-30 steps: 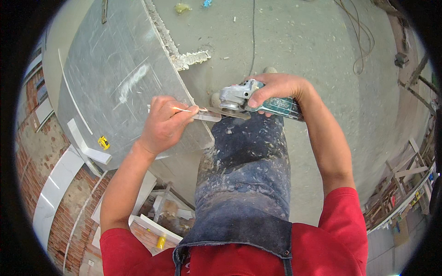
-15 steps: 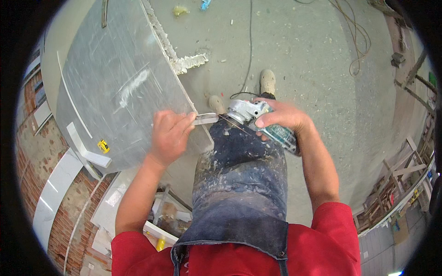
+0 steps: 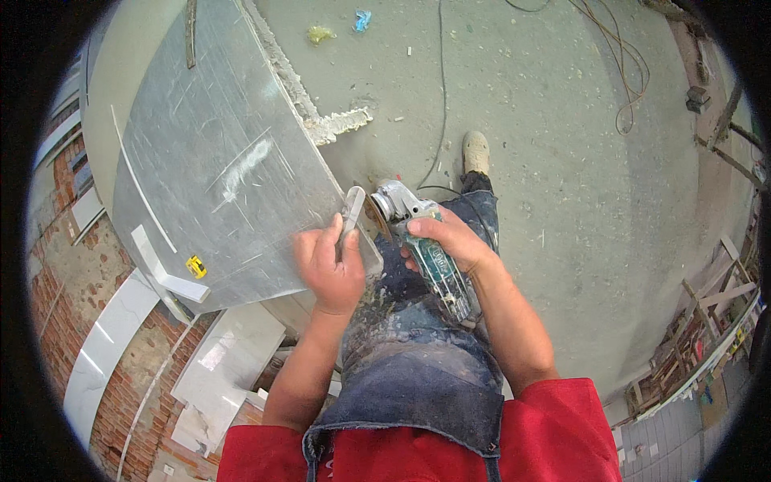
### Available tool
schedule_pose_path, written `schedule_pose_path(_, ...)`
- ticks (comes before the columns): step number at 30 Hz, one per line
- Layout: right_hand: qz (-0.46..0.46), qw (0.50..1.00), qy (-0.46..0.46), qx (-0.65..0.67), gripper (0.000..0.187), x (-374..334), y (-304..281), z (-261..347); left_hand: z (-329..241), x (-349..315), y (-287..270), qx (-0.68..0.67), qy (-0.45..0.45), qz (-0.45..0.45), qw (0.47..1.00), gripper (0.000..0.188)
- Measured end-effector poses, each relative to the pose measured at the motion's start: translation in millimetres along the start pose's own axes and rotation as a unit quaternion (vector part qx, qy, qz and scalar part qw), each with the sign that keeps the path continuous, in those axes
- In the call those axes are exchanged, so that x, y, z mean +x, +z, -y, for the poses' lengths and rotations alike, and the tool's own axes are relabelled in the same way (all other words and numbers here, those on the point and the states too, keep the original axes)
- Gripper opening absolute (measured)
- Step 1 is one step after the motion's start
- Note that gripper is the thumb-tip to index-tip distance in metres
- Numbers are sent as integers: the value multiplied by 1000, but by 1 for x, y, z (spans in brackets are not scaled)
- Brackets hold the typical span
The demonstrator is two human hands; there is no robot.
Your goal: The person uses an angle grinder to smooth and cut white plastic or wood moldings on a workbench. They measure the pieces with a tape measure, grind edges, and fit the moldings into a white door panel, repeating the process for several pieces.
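Head view: left hand (image 3: 328, 269) fingers grip stone strip (image 3: 351, 215), right hand (image 3: 450, 241) fingers clamp angle grinder (image 3: 418, 241).

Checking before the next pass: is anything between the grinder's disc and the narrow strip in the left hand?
Nothing visible. The angle grinder in the right hand has its disc right beside the strip held by the left hand.

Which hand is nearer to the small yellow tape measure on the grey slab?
Left. The left hand holds a thin strip just right of the tape measure; the right hand grips the grinder, farther right.
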State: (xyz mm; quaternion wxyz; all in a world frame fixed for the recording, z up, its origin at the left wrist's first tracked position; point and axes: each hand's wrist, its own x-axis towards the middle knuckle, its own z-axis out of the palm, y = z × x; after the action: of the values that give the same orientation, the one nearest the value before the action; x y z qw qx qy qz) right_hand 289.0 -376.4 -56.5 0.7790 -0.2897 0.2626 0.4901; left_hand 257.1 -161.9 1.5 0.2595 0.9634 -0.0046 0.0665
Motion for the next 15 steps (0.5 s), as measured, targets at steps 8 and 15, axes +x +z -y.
schedule_pose_path(8, -3, 999, 2, -32, 46, 7, 4, -7, -6, -6, 10, -13, -40, -37, 998, 32)
schedule_pose_path(15, -90, 995, -38, -13, 40, 13, 6, -12, -8, -7, 12, -11, -64, -49, 997, 31)
